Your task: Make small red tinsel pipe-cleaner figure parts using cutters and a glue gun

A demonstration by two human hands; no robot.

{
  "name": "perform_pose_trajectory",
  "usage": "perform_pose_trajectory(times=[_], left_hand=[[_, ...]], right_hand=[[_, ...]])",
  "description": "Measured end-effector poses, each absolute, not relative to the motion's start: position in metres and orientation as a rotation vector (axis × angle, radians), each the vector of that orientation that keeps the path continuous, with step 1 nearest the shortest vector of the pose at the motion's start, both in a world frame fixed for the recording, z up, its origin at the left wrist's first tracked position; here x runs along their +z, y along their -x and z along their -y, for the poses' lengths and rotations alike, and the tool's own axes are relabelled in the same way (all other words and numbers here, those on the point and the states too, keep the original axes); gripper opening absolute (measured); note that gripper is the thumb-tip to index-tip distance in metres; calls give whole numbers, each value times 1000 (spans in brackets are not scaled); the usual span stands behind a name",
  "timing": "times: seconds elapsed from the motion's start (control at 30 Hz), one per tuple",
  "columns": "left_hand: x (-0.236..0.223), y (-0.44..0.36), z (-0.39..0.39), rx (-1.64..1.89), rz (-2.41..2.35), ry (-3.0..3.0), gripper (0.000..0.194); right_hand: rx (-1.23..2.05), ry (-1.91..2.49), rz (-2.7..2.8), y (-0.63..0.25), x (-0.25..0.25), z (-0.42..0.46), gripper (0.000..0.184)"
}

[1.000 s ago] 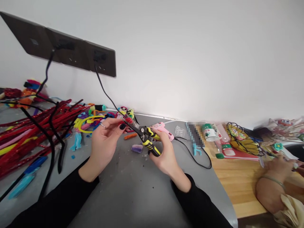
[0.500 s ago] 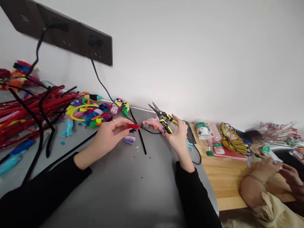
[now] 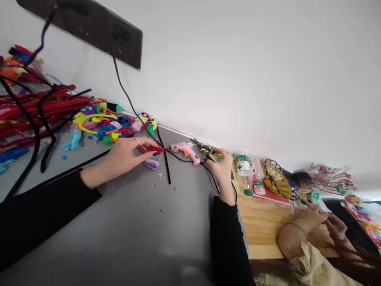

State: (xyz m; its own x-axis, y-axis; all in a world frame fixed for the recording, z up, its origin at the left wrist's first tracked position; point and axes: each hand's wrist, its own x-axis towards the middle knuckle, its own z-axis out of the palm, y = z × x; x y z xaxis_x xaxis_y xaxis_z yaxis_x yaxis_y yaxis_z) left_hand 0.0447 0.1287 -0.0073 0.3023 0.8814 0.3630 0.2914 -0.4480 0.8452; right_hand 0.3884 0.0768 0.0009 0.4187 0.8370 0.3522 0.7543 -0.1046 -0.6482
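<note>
My left hand [image 3: 125,157] pinches a short red pipe-cleaner piece [image 3: 154,149] just above the grey table [image 3: 133,222]; its tip points at the nozzle of a pink glue gun [image 3: 185,150] lying on the table. My right hand [image 3: 222,169] is closed around the yellow-and-black handles of a pair of snips [image 3: 208,153], held low at the table's far right edge, beside the glue gun. A black pipe cleaner [image 3: 164,157] lies between my hands. A small purple piece [image 3: 151,164] rests under the left fingers.
A heap of red and black pipe cleaners [image 3: 32,107] and coloured craft figures [image 3: 110,127] fills the far left. Black cords hang from a dark wall panel [image 3: 89,28]. On the wooden table [image 3: 264,222] stand bottles [image 3: 244,169] and a wire basket [image 3: 276,178]. Another person's hands [image 3: 309,218] work at right.
My right hand has carried the snips from mid-air down to the table's right edge. My left hand has brought the red piece rightward, close to the glue gun's nozzle. The view has tilted.
</note>
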Motion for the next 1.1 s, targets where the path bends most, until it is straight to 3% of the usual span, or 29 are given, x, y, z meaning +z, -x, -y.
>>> perform_pose_trajectory(times=[0.17, 0.5, 0.7, 0.83, 1.0, 1.1], left_hand=[[-8, -46, -128, 1114, -1020, -1904, 31], [-7, -45, -127, 1132, -1019, -1852, 30], [-2, -45, -129, 1219, -1046, -1805, 30], [-2, -47, -126, 1171, -1010, -1807, 29], [-3, -49, -123, 1149, -945, -1817, 27], [-4, -49, -123, 1159, -932, -1828, 27]], right_hand=[[109, 1869, 1443, -393, -4, -80, 34], [138, 1692, 1341, -393, 10, -68, 42], [70, 1568, 1502, -371, 22, -63, 32], [313, 1580, 1569, -353, 38, -84, 29], [869, 1686, 1639, -343, 69, -139, 34], [998, 1795, 1654, -344, 83, -167, 29]])
